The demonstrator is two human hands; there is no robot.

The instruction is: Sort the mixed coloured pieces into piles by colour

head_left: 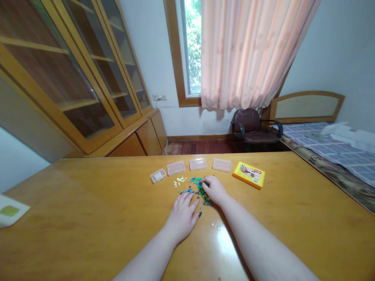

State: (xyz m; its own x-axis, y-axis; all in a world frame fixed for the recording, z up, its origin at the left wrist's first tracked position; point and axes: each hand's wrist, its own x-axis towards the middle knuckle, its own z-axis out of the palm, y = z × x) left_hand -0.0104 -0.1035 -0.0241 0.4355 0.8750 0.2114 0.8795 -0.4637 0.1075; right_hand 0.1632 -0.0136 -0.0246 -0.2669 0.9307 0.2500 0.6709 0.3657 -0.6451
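Note:
A pile of tiny blue, green and brown pieces (201, 189) lies on the wooden table; they are too small to name more exactly. My right hand (215, 189) reaches onto the pile's right side, its fingertips bent down among the pieces, and whether they pinch one is hidden. At the pile's near left edge my left hand (182, 215) rests palm down with fingers spread. Its fingertips touch or nearly touch the blue and brown bits. A small separate group of pale yellow pieces (179, 181) sits to the left of the pile.
Beyond the pieces stand a small clear box (158, 176) with something white inside and clear plastic trays (176, 168), (197, 164), (222, 165) in a row. A yellow box (249, 175) lies to the right. A white sheet (13, 210) is at the table's left edge.

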